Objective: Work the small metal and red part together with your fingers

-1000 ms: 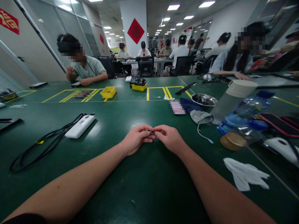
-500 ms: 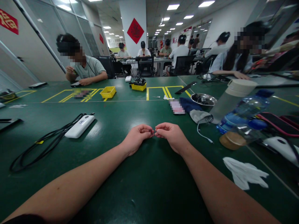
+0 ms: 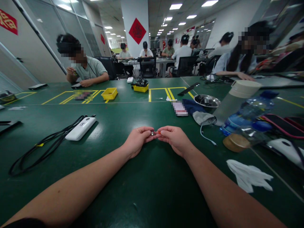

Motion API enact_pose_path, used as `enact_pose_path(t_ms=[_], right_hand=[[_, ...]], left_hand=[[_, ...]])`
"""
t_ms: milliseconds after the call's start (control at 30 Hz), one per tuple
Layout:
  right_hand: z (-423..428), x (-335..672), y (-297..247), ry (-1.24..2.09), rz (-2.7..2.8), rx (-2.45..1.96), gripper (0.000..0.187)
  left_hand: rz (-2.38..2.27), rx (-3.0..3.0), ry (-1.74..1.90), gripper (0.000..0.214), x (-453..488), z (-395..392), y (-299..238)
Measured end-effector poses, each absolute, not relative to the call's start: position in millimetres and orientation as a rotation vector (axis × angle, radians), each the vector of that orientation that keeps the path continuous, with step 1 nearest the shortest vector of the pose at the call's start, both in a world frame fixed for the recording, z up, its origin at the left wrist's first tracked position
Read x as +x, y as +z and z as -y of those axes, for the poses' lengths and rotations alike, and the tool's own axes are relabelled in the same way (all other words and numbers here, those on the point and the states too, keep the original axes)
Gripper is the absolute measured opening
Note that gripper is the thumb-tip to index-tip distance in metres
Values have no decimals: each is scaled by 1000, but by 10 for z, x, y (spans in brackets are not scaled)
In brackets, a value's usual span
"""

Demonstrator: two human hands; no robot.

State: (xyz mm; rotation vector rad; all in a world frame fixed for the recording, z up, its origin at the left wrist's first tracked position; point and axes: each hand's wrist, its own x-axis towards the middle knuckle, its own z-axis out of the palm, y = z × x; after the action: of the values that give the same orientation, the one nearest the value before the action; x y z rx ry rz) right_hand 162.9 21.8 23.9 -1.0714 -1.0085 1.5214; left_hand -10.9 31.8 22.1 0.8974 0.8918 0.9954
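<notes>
Over the middle of the green table [image 3: 142, 196], my left hand [image 3: 139, 139] pinches a small shiny metal piece [image 3: 152, 132] between thumb and fingers. Its exact kind is too small to make out. My right hand [image 3: 174, 139] faces it, fingertips closed on a small orange-red piece [image 3: 159, 133], mostly hidden by the fingers. The fingertips of both hands meet or nearly meet. Both forearms reach in from the bottom corners.
On the left lies a white power bank [image 3: 80, 129] with a black cable [image 3: 45, 147]. Yellow trays [image 3: 109, 93] stand further back. To the right are a steel bowl [image 3: 206, 101], a tumbler [image 3: 234, 101], a water bottle [image 3: 247, 112] and a white tissue [image 3: 249, 175]. People sit across the table.
The hands have come closer together at the fingertips. The metal piece in my left hand and the orange-red piece in my right now show more clearly.
</notes>
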Motion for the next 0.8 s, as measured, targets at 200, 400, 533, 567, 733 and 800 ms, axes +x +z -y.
enact_pose_path(t_ms=[200,400,533,567,733,800], right_hand=[[-232,1631,239,1606,934,-1071,11],[-239,1632,236,1600,911,-1057,14],[-237,1632,232,1602,917,-1066,13],[-237,1632,230,1602,918,-1069,13],[-239,1633,218,1602,926,-1059,13],[-239,1635,212,1606,929,-1052,12]], left_hand=[[-887,872,993,19,-121,-335,211],[-862,845,984,19,-120,-334,222],[-876,853,973,19,-115,-324,249],[-875,854,971,20,-114,-322,253],[-861,837,971,20,-119,-325,250],[-855,840,967,20,-122,-329,244]])
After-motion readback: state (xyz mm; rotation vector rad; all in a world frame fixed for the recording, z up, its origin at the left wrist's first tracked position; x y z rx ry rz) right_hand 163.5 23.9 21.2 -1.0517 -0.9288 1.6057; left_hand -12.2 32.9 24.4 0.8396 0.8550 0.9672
